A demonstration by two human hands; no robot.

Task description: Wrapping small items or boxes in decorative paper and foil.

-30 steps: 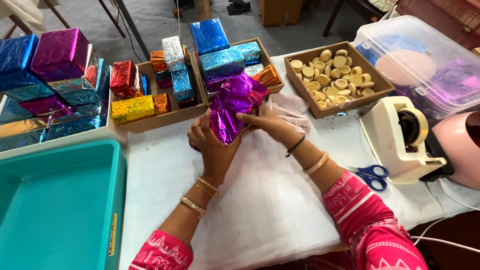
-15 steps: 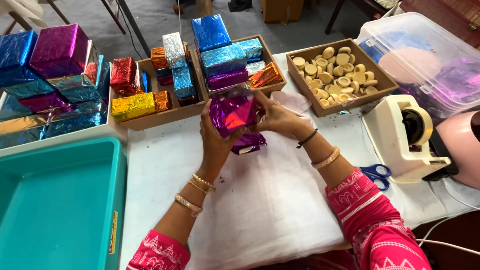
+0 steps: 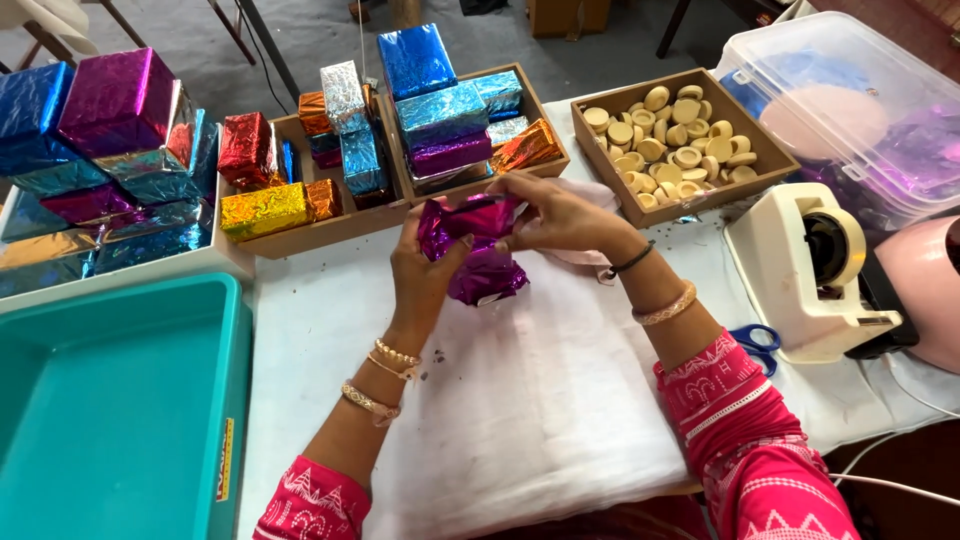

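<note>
Both hands had a grip on the purple foil packet: left hand (image 3: 425, 265) underneath, right hand (image 3: 555, 215) pinching the top, held just above the white cloth (image 3: 530, 400) on the tabletop (image 3: 310, 320). Shiny wrapped boxes (image 3: 440, 115) filled the wooden tray behind.

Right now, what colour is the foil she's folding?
Shiny magenta-purple foil, held in both hands; the head view shows it.

Purple foil package (image 3: 470, 245), crinkled, held between left hand (image 3: 420, 270) and right hand (image 3: 560, 215) above the white cloth; foil-wrapped boxes in blue, silver, red, gold and orange fill two wooden trays (image 3: 300, 235) behind it; larger magenta and blue wrapped boxes (image 3: 110, 110) stacked far left; yellow label strip (image 3: 224, 470) on the teal bin's rim
</note>
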